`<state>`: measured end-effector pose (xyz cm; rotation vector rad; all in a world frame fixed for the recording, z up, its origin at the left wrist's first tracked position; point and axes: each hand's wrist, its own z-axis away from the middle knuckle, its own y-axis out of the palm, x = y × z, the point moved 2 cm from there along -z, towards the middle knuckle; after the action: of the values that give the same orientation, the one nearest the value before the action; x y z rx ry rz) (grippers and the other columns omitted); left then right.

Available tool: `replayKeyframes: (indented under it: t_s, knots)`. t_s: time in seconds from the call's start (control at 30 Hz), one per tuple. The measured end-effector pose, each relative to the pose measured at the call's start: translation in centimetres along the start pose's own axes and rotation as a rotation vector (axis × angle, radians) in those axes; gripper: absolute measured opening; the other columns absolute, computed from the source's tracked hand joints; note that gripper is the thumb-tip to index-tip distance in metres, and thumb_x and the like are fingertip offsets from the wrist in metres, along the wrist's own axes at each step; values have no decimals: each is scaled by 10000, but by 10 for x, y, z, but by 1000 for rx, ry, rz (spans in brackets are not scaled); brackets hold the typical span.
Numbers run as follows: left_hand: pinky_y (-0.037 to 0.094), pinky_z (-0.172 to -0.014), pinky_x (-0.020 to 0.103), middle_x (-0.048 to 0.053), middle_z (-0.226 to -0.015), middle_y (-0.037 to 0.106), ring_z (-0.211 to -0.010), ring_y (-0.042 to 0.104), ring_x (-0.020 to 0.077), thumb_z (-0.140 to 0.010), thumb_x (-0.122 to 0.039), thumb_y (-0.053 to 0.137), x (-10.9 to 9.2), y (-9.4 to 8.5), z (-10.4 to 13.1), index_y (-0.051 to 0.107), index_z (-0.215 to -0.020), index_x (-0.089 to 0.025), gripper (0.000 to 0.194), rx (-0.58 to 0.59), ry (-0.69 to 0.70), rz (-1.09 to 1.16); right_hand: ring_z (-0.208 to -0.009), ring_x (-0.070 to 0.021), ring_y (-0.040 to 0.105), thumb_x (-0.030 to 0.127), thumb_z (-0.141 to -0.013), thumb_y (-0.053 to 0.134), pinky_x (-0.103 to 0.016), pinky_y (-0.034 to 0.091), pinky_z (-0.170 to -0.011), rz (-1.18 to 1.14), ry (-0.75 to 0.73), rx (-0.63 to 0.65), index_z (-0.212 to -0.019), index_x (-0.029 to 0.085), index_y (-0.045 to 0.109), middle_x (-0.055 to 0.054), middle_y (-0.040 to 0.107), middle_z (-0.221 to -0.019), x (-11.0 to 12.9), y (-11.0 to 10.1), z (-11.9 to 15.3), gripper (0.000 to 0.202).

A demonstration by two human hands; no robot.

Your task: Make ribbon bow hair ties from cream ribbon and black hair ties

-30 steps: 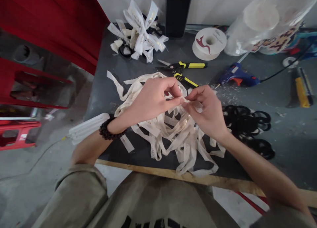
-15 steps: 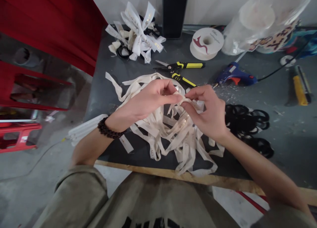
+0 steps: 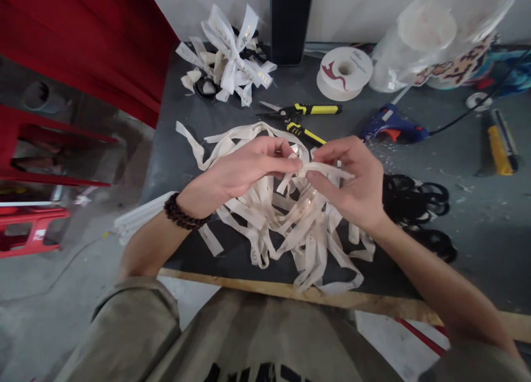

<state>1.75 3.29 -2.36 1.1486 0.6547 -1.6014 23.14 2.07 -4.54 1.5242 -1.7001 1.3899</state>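
Above heaped ribbon (image 3: 302, 207), clear of the wooden edge (image 3: 269, 287), left hand (image 3: 244, 171) and right hand (image 3: 354, 182) pinch a strip (image 3: 326, 169).

My one view is from a camera on my head, facing forward and steeply down past my shirt front (image 3: 269, 332). My left hand (image 3: 251, 169) and right hand (image 3: 357, 182) are close, near the centre, above the dark surface (image 3: 489, 249); pale wall (image 3: 352, 16) fills the top, concrete floor (image 3: 41, 315) the lower left.

Cream ribbon (image 3: 328, 169), blue glue gun (image 3: 390, 123)
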Motion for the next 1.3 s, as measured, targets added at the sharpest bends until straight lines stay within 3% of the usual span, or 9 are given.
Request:
replayKeyframes:
  t_s: [0.13, 0.23, 0.33, 0.47, 0.6, 0.87, 1.0, 1.13, 1.3]
  knots:
    - [442, -763, 299, -1, -822, 619, -769, 554, 121, -909, -211, 844, 3, -2, -2, 677, -811, -195, 194, -103, 117, -80, -928, -230, 760, 249, -926, 764, -425, 640, -840, 38, 10, -91, -1274, 291, 657, -29, 794, -1094, -9, 3, 1, 367]
    - [453, -767, 298, -2, -831, 613, -781, 555, 122, -896, -230, 872, 5, -2, -3, 651, -799, -196, 244, -110, 112, 1, -974, -266, 756, 154, -901, 742, -486, 602, -886, 335, -231, -153, -1281, 324, 684, -46, 802, -1166, 0, 3, 2, 420]
    - [453, -759, 295, -5, -840, 613, -779, 551, 119, -904, -239, 864, 4, -3, -4, 637, -812, -198, 248, -111, 102, 32, -902, -257, 757, 99, -878, 681, -476, 553, -817, 447, -507, -211, -1145, 338, 722, -5, 825, -1058, 12, 1, 5, 360]
    - [446, -763, 297, -9, -830, 609, -771, 539, 121, -927, -237, 829, 5, -3, -5, 638, -825, -200, 220, -122, 134, -38, -920, -277, 749, 180, -900, 732, -495, 504, -856, 541, -561, -343, -1082, 314, 755, 2, 837, -998, 17, -1, 7, 227]
    - [430, -766, 301, -11, -836, 601, -783, 535, 124, -912, -269, 864, 9, -1, -4, 665, -848, -198, 221, -74, 152, -71, -1021, -273, 737, 248, -890, 876, -477, 471, -914, 726, -671, -275, -1193, 343, 777, 19, 855, -1100, 12, 3, 9, 333]
    - [431, -791, 311, -10, -844, 618, -790, 541, 125, -904, -240, 854, 7, 0, -4, 678, -855, -201, 187, -75, 152, -62, -1031, -257, 746, 255, -947, 803, -465, 460, -929, 686, -479, -190, -1152, 364, 759, 24, 852, -1087, -2, 3, 6, 237]
    - [451, -787, 305, 7, -888, 653, -799, 568, 125, -902, -229, 835, 9, 1, -5, 702, -898, -198, 136, -50, 130, -52, -1033, -254, 742, 280, -963, 788, -470, 444, -933, 753, -497, -154, -1157, 383, 781, 30, 853, -1092, -4, 4, 7, 220]
    - [457, -779, 300, 15, -939, 697, -836, 607, 134, -884, -213, 847, 9, 1, -4, 731, -1046, -215, 200, -35, 91, 13, -973, -255, 760, 278, -946, 793, -472, 483, -894, 720, -530, -224, -1116, 364, 786, 32, 864, -1047, -1, 3, 8, 190]
    - [464, -778, 282, 4, -906, 687, -822, 597, 129, -881, -216, 843, 3, 4, -2, 746, -949, -224, 118, 29, 86, 21, -978, -304, 799, 296, -940, 788, -517, 561, -872, 595, -344, -114, -983, 353, 792, 3, 874, -1019, 3, 1, 5, 72]
